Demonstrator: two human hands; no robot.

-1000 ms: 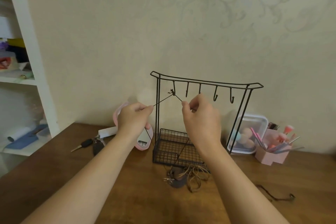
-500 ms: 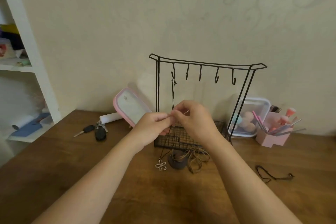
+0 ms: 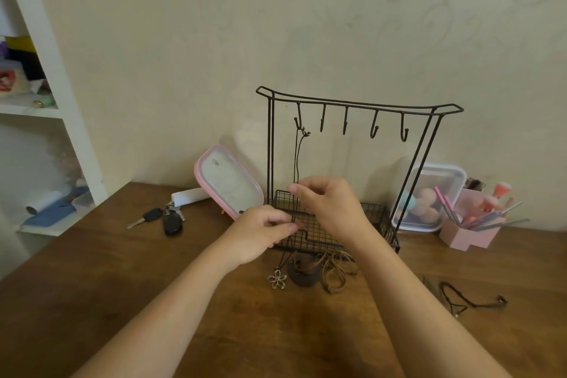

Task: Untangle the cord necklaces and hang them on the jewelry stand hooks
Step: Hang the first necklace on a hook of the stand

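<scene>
A black wire jewelry stand [image 3: 356,103] with several hooks and a mesh basket base stands on the wooden table. A thin dark cord necklace [image 3: 296,156] hangs from the leftmost hook, and its silver flower pendant [image 3: 277,278] lies on the table in front of the stand. My left hand [image 3: 260,233] pinches the cord low down. Just above it, my right hand [image 3: 329,204] pinches the same cord. A tangle of brown cord necklaces [image 3: 331,270] with a dark round pendant [image 3: 303,276] lies in front of the basket. Another black cord necklace [image 3: 469,301] lies at the right.
A pink-rimmed lid [image 3: 228,181] leans left of the stand. Car keys [image 3: 165,219] and a white roll [image 3: 190,195] lie further left. A clear box of sponges [image 3: 429,196] and a pink brush holder [image 3: 472,232] stand at the right. A white shelf unit [image 3: 46,101] is at far left.
The cord now hangs from the leftmost hook. Both hands have come down from hook height to the lower part of the cord, close together in front of the basket.
</scene>
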